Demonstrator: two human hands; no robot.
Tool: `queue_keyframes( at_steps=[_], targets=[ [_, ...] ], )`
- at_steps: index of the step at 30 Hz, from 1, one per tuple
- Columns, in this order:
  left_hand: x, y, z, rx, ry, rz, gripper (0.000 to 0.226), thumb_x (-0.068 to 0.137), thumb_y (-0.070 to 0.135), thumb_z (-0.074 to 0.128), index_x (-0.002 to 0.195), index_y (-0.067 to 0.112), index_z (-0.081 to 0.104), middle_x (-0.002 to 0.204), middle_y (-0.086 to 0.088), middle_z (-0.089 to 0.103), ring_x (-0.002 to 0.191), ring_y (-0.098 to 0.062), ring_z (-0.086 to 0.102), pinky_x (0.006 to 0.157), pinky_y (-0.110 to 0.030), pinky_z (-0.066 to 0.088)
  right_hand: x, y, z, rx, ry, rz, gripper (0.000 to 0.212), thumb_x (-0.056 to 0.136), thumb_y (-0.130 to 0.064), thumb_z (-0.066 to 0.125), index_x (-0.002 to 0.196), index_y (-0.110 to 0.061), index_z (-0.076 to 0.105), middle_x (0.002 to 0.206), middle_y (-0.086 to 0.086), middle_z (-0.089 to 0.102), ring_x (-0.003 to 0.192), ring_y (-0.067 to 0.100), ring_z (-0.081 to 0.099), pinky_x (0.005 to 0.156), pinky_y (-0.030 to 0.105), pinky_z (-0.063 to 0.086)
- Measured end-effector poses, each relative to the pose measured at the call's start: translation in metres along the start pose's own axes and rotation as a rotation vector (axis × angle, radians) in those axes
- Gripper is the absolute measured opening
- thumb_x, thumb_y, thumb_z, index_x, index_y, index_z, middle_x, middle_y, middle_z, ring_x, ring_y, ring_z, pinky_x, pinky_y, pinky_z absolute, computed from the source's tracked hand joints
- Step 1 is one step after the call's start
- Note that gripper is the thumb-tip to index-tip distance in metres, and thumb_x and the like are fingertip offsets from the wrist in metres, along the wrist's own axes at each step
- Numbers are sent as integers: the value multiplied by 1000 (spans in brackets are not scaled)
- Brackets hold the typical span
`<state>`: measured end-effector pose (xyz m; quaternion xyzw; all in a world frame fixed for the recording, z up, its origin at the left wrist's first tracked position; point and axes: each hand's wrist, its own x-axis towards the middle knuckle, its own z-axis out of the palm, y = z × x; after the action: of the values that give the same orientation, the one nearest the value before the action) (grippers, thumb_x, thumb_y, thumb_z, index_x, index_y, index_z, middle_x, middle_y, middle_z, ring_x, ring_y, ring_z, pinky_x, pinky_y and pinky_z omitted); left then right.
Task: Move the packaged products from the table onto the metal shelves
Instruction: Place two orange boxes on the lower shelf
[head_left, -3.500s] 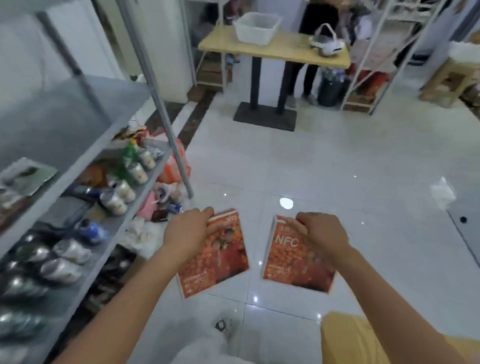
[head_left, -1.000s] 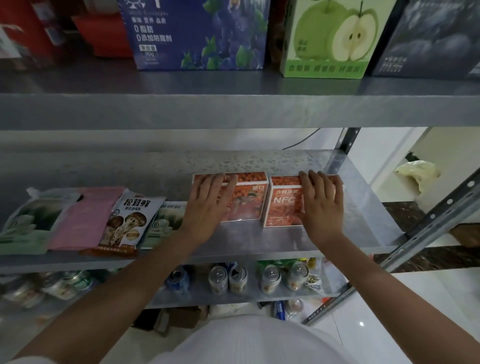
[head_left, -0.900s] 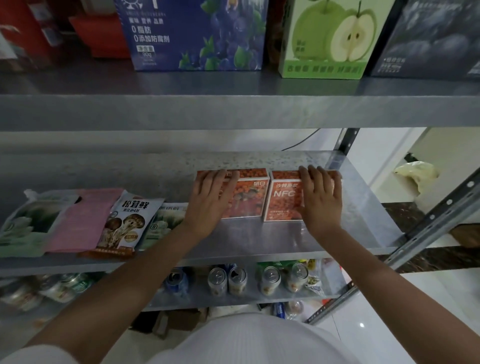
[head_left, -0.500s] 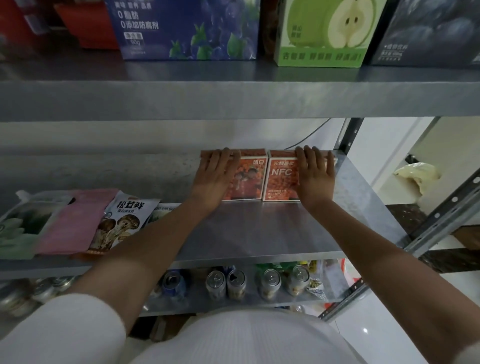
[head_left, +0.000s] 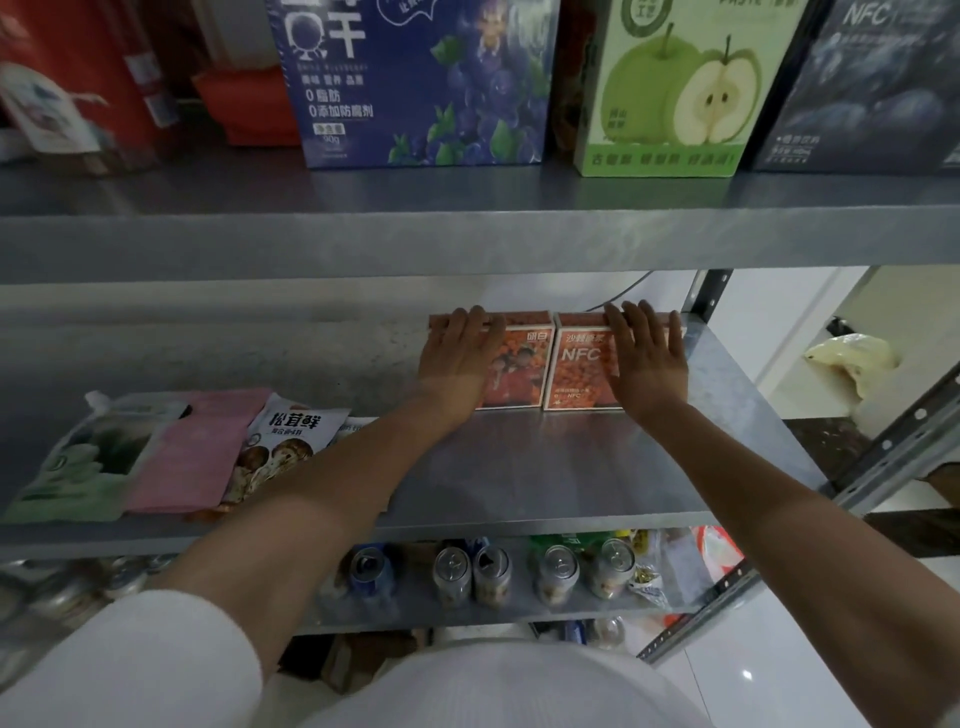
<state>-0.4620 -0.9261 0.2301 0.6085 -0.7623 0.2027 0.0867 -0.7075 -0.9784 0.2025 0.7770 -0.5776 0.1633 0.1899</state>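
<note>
Two flat orange boxes lie side by side at the back right of the middle metal shelf (head_left: 545, 467). The left orange box (head_left: 519, 364) shows a fruit picture, and the right orange box (head_left: 579, 369) reads NFC. My left hand (head_left: 457, 358) lies flat on the left box, fingertips at its far edge. My right hand (head_left: 647, 358) presses flat on the right box the same way. The boxes touch each other and sit close to the shelf's back edge.
A green pouch (head_left: 88, 457), a pink pouch (head_left: 192, 447) and a mushroom pouch (head_left: 283, 441) lie at the shelf's left front. Blue (head_left: 415, 83), apple-green (head_left: 675, 88) and dark (head_left: 872, 88) cartons stand on the upper shelf (head_left: 467, 234). Cans (head_left: 493, 571) line the lower shelf. A shelf post (head_left: 893, 452) is at right.
I carried both boxes from the floor area to the shelf, laid them flat, then slid them from the shelf's middle to its back with both hands on top.
</note>
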Motion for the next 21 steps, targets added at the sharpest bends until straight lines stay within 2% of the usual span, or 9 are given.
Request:
queue_keyframes(
  at_steps=[3, 6, 8, 11, 14, 17, 19, 21],
  targets=[
    [9, 0, -15, -115, -90, -69, 49, 88, 26, 55, 134, 14, 44, 129, -12, 45, 118, -31, 42, 97, -41, 35, -8, 1, -7, 50, -34, 41, 80, 78, -23, 75, 146, -13, 36, 148, 18, 39, 141, 36, 29, 115, 48, 5],
    [14, -1, -26, -185, -46, -142, 42, 92, 29, 53, 131, 15, 46, 128, -11, 47, 116, -29, 42, 95, -41, 37, -19, -2, -18, 82, -65, 143, 77, 81, -21, 70, 148, -15, 33, 153, 15, 32, 144, 33, 22, 117, 50, 4],
    [10, 2, -24, -207, 0, -99, 39, 92, 26, 54, 128, 13, 50, 126, -12, 49, 114, -31, 45, 92, -41, 39, -31, -7, -29, 94, -54, 222, 72, 83, -23, 67, 147, -15, 34, 154, 13, 30, 145, 30, 19, 118, 49, 2],
    [-8, 15, -18, -285, 86, 58, 31, 90, 24, 59, 119, 13, 58, 123, -11, 55, 111, -33, 52, 86, -42, 48, -62, -19, -45, 160, -96, 416, 59, 87, -24, 60, 142, -16, 42, 155, 10, 28, 145, 26, 18, 118, 47, 3],
    [-33, 36, -14, -400, -72, 251, 30, 95, 28, 49, 119, 12, 57, 128, -11, 52, 119, -31, 47, 93, -46, 44, -110, -36, -57, 220, -237, 694, 49, 89, -29, 58, 135, -16, 51, 152, 9, 34, 141, 28, 28, 116, 45, 17],
    [-66, 55, -12, -494, -305, 456, 29, 98, 30, 44, 118, 13, 54, 121, -9, 51, 114, -29, 47, 92, -41, 41, -169, -66, -70, 277, -525, 992, 43, 92, -39, 51, 131, -22, 54, 140, 5, 49, 129, 26, 45, 106, 40, 35],
    [-95, 65, -12, -468, -467, 623, 32, 96, 33, 44, 122, 16, 52, 121, -8, 51, 114, -30, 47, 90, -39, 41, -210, -98, -81, 351, -719, 1172, 41, 93, -42, 48, 130, -23, 52, 135, 4, 53, 123, 25, 50, 99, 36, 40],
    [-127, 71, -9, -370, -619, 834, 35, 95, 36, 44, 125, 17, 50, 124, -7, 52, 115, -29, 48, 88, -37, 41, -249, -138, -92, 440, -848, 1306, 47, 95, -46, 47, 136, -23, 46, 137, 3, 51, 125, 24, 49, 99, 35, 39]
  ],
)
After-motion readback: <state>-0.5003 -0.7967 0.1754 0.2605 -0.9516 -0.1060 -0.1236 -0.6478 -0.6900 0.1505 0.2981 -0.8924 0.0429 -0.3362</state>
